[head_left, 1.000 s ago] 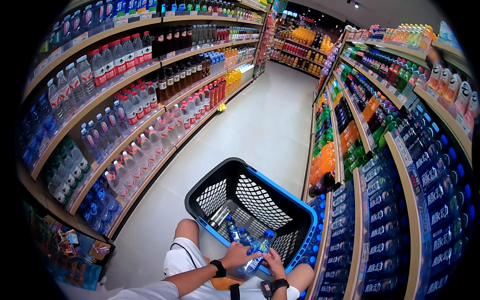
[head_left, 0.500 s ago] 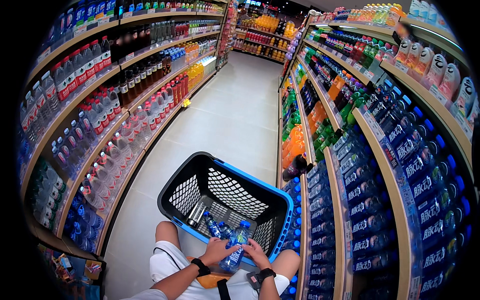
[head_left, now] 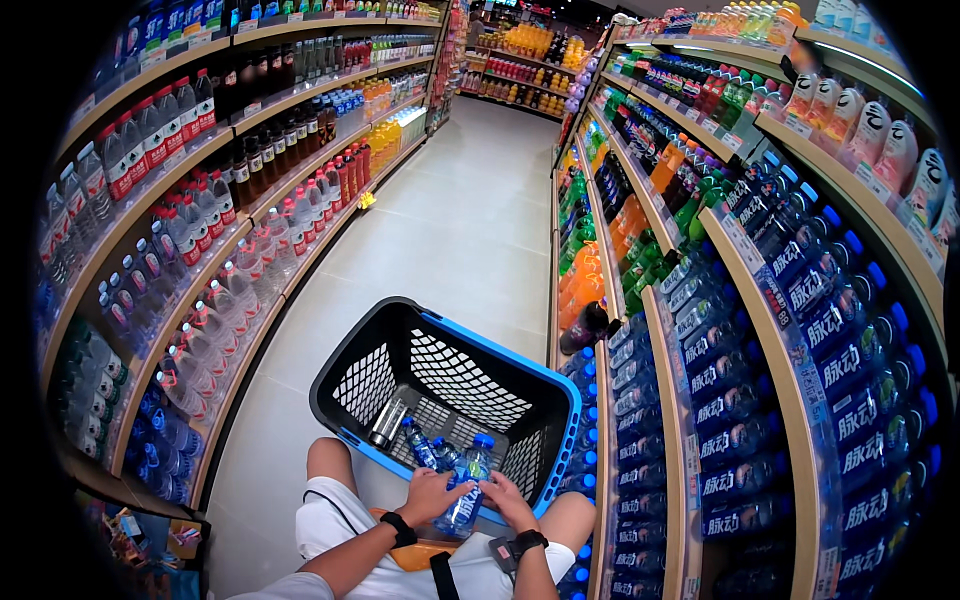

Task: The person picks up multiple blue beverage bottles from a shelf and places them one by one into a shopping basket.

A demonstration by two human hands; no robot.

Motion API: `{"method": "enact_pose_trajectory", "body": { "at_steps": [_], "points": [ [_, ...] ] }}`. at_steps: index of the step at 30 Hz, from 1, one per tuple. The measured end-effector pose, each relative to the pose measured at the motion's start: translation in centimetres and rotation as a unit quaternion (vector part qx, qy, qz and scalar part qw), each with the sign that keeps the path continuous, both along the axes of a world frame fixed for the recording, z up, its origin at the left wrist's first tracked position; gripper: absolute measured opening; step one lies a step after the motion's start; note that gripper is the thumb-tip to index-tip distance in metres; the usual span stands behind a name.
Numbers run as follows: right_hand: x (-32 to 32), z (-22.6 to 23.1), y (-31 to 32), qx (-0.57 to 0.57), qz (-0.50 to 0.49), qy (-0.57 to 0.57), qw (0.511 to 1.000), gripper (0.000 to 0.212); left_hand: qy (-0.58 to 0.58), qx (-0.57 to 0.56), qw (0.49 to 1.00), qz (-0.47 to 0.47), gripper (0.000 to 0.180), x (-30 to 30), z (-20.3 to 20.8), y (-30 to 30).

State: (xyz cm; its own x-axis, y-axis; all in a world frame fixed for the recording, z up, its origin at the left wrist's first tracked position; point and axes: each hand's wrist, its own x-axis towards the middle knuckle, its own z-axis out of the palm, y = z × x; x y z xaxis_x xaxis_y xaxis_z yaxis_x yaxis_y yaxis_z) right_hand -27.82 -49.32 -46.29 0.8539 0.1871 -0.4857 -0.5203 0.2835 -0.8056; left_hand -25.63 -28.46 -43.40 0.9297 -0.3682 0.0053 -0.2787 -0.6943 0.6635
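A blue drink bottle (head_left: 474, 466) with a blue cap stands nearly upright, leaning slightly, at the near edge of a black shopping basket (head_left: 574, 425) with a blue rim. My left hand (head_left: 432, 498) grips it from the left side, and my right hand (head_left: 509, 503) holds it from the right, thumbs on its label. Within the basket, close to my hands, a small blue bottle (head_left: 421, 447) lies tilted beside another blue-capped bottle (head_left: 446, 453), partly hidden. A dark, shiny cylindrical container (head_left: 389, 424) lies to their left.
Shelves of blue drink bottles (head_left: 735, 440) rise close on my right. Water bottles (head_left: 205, 325) line the left shelves. A tiled aisle floor (head_left: 455, 215) runs ahead to a far drinks shelf (head_left: 525, 70). One dark bottle (head_left: 583, 328) juts out from the right shelving.
The whole view has shifted slightly, so basket, hands and bottle appear a little higher and further left together. Both hands keep their hold on the bottle.
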Motion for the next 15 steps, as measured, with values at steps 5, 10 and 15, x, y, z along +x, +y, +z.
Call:
{"method": "enact_pose_trajectory", "body": {
  "at_steps": [5, 10, 15],
  "points": [
    [-0.1, -0.6, -0.1, 0.003, 0.001, -0.002, 1.000, 0.057, 0.008, -0.019, 1.000, -0.001, 0.056, -0.1, 0.5, 0.1],
    [-0.2, 0.3, 0.3, 0.020, -0.002, -0.005, 1.000, 0.050, -0.003, -0.015, 1.000, -0.001, 0.056, -0.3, 0.1, 0.3],
    [-0.3, 0.2, 0.3, 0.029, -0.016, -0.013, 0.999, 0.049, -0.010, -0.023, 1.000, 0.002, 0.057, -0.3, -0.3, 0.1]
  ]
}}
